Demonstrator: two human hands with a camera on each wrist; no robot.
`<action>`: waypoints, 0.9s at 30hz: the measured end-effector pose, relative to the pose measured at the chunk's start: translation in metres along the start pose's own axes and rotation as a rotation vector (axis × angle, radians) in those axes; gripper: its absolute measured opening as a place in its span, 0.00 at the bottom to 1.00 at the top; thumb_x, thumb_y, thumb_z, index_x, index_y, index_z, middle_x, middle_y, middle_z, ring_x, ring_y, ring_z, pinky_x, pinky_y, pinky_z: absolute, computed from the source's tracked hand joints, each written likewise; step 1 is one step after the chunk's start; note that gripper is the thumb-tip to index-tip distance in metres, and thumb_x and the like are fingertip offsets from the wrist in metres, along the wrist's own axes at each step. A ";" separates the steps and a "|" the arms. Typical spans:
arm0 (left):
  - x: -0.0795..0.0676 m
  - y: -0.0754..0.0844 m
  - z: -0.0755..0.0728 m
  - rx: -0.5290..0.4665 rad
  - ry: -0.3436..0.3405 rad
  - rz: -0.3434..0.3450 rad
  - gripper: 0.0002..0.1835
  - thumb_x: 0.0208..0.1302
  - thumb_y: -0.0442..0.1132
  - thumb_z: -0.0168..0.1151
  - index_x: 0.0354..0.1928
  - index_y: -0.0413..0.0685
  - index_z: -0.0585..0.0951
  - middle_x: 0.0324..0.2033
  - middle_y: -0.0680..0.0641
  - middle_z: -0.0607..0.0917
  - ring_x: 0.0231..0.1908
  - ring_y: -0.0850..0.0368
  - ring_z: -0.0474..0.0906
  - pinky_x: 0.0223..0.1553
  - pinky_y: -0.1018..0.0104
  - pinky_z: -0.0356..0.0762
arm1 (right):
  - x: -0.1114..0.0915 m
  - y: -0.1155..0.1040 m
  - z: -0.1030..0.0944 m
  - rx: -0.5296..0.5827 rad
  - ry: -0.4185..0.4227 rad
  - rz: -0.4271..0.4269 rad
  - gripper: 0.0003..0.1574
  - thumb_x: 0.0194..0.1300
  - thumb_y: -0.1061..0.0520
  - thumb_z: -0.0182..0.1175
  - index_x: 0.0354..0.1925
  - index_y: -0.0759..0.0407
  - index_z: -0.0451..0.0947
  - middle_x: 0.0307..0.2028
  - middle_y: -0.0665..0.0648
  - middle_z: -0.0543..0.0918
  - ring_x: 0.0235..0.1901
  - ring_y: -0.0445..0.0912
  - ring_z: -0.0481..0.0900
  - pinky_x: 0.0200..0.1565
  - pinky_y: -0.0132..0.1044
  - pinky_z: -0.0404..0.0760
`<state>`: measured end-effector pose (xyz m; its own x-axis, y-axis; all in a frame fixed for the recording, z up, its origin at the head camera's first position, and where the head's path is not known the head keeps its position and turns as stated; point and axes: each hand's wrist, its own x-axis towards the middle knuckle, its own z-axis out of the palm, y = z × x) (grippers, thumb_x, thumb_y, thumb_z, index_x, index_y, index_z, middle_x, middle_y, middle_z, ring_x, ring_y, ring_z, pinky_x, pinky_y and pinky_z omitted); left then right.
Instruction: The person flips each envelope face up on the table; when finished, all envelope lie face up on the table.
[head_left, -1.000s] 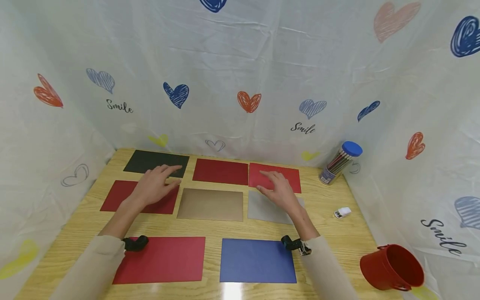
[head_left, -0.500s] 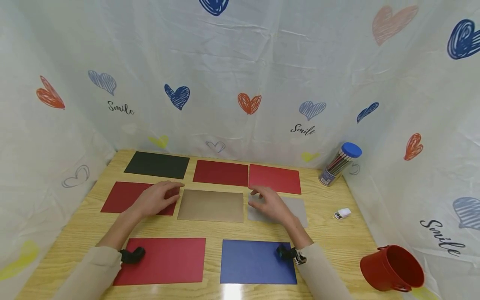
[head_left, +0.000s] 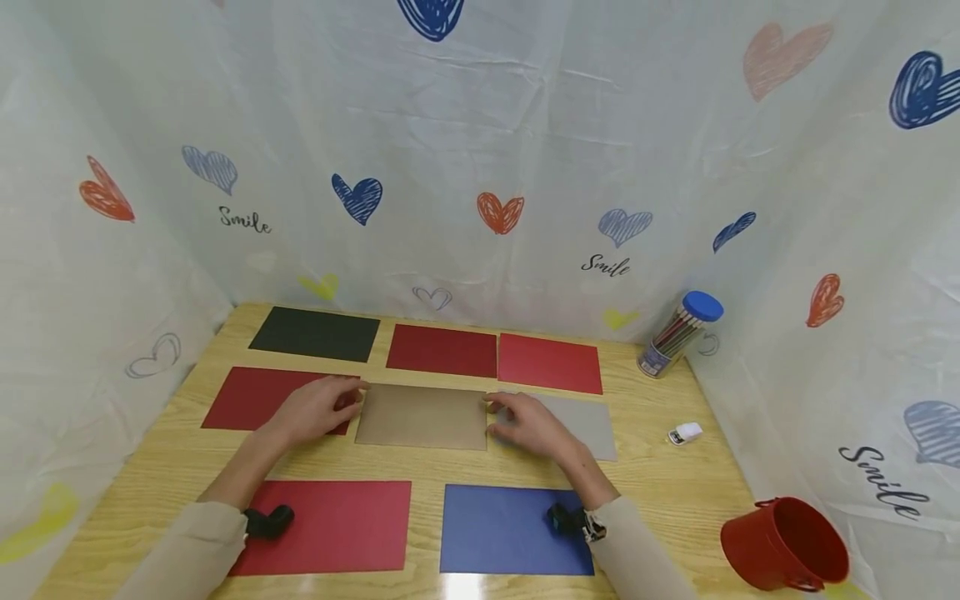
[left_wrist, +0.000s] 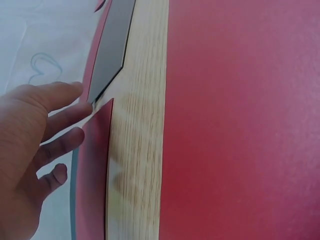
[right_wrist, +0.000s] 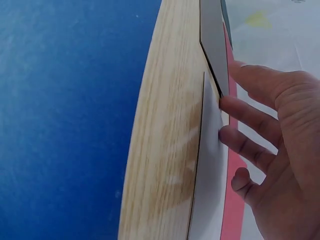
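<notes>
A tan rectangular card [head_left: 422, 417] lies flat in the middle of the table. My left hand [head_left: 318, 408] is over the dark red card [head_left: 243, 398], its fingertips at the tan card's left edge. On the opposite side, my right hand [head_left: 531, 425] hovers over the grey card [head_left: 588, 421], with fingertips by the tan card's right edge. The left wrist view shows the left fingers [left_wrist: 60, 145] spread and slightly bent, holding nothing. Likewise, the right fingers [right_wrist: 247, 142] are bent and hold nothing. Whether any fingertip touches the tan card I cannot tell.
Behind lie a black card [head_left: 315, 333], another dark red card [head_left: 442, 350] and a bright red card [head_left: 550, 363]. Nearer are a red card [head_left: 345, 525] and a blue card [head_left: 502, 533]. A pencil tub [head_left: 675, 337], small white bottle [head_left: 685, 432] and red bucket [head_left: 757, 546] stand right.
Both hands have come down and nearer from the back row of cards. The right hand has also shifted left, so the hands now flank the tan card. The cards stay put.
</notes>
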<state>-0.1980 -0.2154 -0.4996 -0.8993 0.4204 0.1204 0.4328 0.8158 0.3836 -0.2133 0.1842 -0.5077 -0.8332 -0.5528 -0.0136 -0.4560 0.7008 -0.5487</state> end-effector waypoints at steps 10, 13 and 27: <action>0.001 0.000 0.005 -0.021 -0.014 0.005 0.20 0.66 0.41 0.69 0.59 0.47 0.82 0.41 0.52 0.86 0.33 0.64 0.74 0.35 0.62 0.74 | -0.002 -0.003 0.002 -0.037 -0.010 0.019 0.33 0.66 0.48 0.68 0.68 0.48 0.74 0.50 0.45 0.84 0.42 0.41 0.76 0.46 0.39 0.77; 0.001 0.000 0.005 -0.043 -0.015 0.003 0.20 0.66 0.41 0.68 0.59 0.47 0.82 0.41 0.52 0.86 0.33 0.63 0.75 0.34 0.62 0.74 | -0.003 -0.003 0.002 -0.043 -0.010 0.020 0.33 0.66 0.48 0.68 0.68 0.48 0.74 0.50 0.44 0.84 0.41 0.41 0.75 0.45 0.38 0.76; -0.005 0.001 0.006 -0.130 0.017 -0.004 0.23 0.61 0.31 0.70 0.59 0.46 0.82 0.45 0.51 0.86 0.36 0.60 0.72 0.38 0.63 0.72 | -0.005 -0.002 0.001 -0.004 -0.019 -0.016 0.25 0.69 0.54 0.65 0.63 0.52 0.79 0.57 0.48 0.84 0.53 0.45 0.78 0.54 0.45 0.77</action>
<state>-0.1923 -0.2141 -0.5055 -0.9024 0.4097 0.1339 0.4185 0.7585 0.4995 -0.2077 0.1852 -0.5070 -0.8198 -0.5722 -0.0206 -0.4704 0.6936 -0.5456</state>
